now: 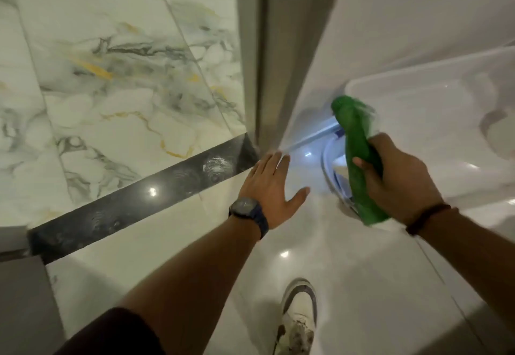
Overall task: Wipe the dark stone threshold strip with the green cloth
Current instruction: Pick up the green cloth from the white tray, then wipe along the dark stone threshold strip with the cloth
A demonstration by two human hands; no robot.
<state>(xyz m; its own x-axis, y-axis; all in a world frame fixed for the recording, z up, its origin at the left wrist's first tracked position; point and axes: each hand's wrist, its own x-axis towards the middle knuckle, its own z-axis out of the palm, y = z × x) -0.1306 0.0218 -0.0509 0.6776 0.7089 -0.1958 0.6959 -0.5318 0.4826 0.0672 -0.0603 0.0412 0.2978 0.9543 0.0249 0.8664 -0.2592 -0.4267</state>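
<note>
The dark stone threshold strip [133, 204] runs diagonally across the floor from lower left to the door frame at centre, with faint ring marks on it. My left hand [271, 187] hovers open, fingers spread, just past the strip's right end, a dark watch on its wrist. My right hand [398, 179] grips the green cloth [359, 159], rolled into a long bundle that sticks out above and below the fist, held in the air to the right of the strip and apart from it.
Veined marble tiles [111, 89] lie beyond the strip. A grey door frame [264, 48] stands at its right end. A white toilet or basin fixture [446, 120] fills the right. My shoe [299, 315] rests on glossy white floor below.
</note>
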